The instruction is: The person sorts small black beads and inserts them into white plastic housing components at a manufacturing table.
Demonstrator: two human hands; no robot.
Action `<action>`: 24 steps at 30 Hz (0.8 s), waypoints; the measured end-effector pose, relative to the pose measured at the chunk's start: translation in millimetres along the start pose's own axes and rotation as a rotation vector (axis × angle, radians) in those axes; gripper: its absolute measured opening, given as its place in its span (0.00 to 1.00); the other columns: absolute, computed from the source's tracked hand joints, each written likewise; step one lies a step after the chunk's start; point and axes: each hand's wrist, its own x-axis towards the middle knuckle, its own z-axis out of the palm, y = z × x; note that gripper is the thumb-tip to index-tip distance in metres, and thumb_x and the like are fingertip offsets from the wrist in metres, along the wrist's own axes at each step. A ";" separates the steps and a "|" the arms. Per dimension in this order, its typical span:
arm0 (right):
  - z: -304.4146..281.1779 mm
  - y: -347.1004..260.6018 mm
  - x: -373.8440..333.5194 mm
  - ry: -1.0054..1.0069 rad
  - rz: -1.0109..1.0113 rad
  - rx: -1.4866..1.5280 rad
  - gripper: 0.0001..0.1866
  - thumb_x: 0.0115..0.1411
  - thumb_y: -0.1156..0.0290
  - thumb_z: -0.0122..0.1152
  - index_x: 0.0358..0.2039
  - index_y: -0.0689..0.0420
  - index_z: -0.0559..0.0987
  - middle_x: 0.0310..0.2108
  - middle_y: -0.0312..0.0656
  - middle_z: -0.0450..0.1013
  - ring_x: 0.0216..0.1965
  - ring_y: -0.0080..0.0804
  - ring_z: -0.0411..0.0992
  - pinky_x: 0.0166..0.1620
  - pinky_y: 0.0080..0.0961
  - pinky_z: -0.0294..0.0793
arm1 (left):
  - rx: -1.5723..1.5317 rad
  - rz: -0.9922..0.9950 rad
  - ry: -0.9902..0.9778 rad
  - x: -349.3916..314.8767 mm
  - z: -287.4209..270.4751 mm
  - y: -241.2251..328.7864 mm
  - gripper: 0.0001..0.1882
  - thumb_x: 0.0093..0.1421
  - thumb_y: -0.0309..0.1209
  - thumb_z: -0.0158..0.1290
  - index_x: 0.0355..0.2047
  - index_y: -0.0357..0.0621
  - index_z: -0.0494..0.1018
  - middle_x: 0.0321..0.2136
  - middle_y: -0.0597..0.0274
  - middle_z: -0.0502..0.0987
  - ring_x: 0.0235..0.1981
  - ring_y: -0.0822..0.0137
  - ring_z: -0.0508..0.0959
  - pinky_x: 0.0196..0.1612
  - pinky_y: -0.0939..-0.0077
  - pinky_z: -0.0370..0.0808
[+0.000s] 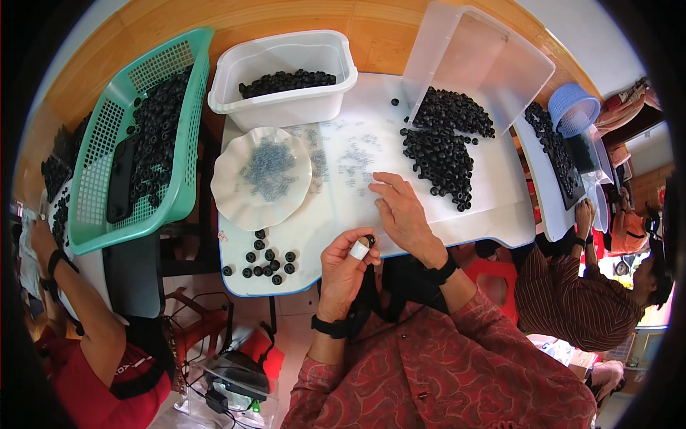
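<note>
My left hand (344, 266) is closed on a small black ring-shaped part (370, 241) at the table's near edge. White tape (359, 249) wraps one of its digits. Just beyond it, my right hand (401, 214) hovers over the table, fingers apart and bent, with nothing visible in them. Small clear pieces (357, 156) are scattered on the white tabletop past its fingertips. More such pieces (270, 170) lie heaped on a white scalloped plate (227, 187). Several black parts (269, 265) sit loose at the table's near left corner.
A clear bin (493, 53) lies tipped at the far right, black parts (443, 161) spilling from it. A white tub (286, 111) and a green basket (189, 154) hold more. Co-workers sit at left (100, 343) and right (572, 293); a red stool (496, 282) stands nearby.
</note>
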 end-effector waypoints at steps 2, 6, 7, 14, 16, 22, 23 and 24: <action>-0.5 -1.1 1.5 -0.006 0.002 -0.012 0.16 0.59 0.82 0.56 0.48 0.60 0.77 0.57 0.43 0.70 0.49 0.47 0.70 0.48 0.38 0.76 | -0.002 -0.001 0.005 0.0 1.0 0.1 0.13 0.69 0.23 0.54 0.51 0.32 0.76 0.40 0.56 0.79 0.36 0.69 0.80 0.40 0.74 0.81; 0.3 -2.1 1.6 -0.021 0.021 -0.023 0.15 0.60 0.82 0.55 0.48 0.60 0.78 0.56 0.41 0.70 0.49 0.46 0.70 0.48 0.39 0.76 | 0.011 -0.002 0.052 -0.5 4.8 0.9 0.13 0.67 0.26 0.57 0.50 0.32 0.76 0.37 0.55 0.79 0.34 0.68 0.79 0.38 0.73 0.79; 1.3 -2.3 1.8 -0.013 0.026 -0.032 0.14 0.60 0.82 0.55 0.47 0.61 0.78 0.55 0.41 0.71 0.49 0.46 0.70 0.48 0.38 0.76 | 0.000 -0.002 0.028 0.0 2.5 0.6 0.13 0.68 0.25 0.55 0.51 0.32 0.76 0.39 0.55 0.79 0.35 0.68 0.79 0.39 0.73 0.80; 2.9 5.3 -3.6 0.042 0.079 0.138 0.11 0.60 0.82 0.59 0.44 0.62 0.80 0.47 0.45 0.74 0.39 0.44 0.75 0.42 0.34 0.76 | 0.004 -0.010 0.008 -0.1 1.2 1.6 0.13 0.69 0.24 0.54 0.52 0.33 0.76 0.41 0.55 0.80 0.36 0.69 0.80 0.41 0.74 0.82; 2.7 3.5 -3.8 0.075 0.195 0.192 0.12 0.59 0.81 0.61 0.44 0.62 0.80 0.42 0.46 0.73 0.35 0.42 0.75 0.38 0.34 0.76 | 0.006 -0.009 0.031 -0.7 5.1 3.4 0.13 0.68 0.24 0.55 0.51 0.33 0.76 0.40 0.54 0.80 0.35 0.68 0.80 0.39 0.75 0.81; 10.5 -1.1 3.0 0.114 0.246 0.093 0.06 0.61 0.77 0.62 0.40 0.59 0.82 0.39 0.45 0.71 0.34 0.40 0.75 0.35 0.36 0.75 | 0.010 -0.009 0.051 -1.2 5.7 2.7 0.12 0.68 0.25 0.56 0.49 0.33 0.76 0.38 0.54 0.80 0.34 0.68 0.80 0.38 0.74 0.81; 13.2 -1.6 2.5 0.113 0.248 0.094 0.06 0.61 0.77 0.62 0.40 0.59 0.82 0.39 0.45 0.71 0.34 0.40 0.75 0.35 0.36 0.75 | 0.006 -0.012 0.052 -1.1 5.2 2.6 0.12 0.68 0.25 0.56 0.49 0.33 0.76 0.38 0.54 0.80 0.34 0.68 0.80 0.38 0.74 0.81; 15.8 -2.1 1.6 0.124 0.223 0.031 0.06 0.61 0.76 0.63 0.39 0.58 0.81 0.39 0.44 0.70 0.34 0.41 0.75 0.35 0.36 0.75 | 0.007 -0.014 0.054 -0.9 4.6 2.4 0.12 0.68 0.25 0.56 0.49 0.33 0.76 0.38 0.54 0.80 0.34 0.68 0.80 0.38 0.74 0.81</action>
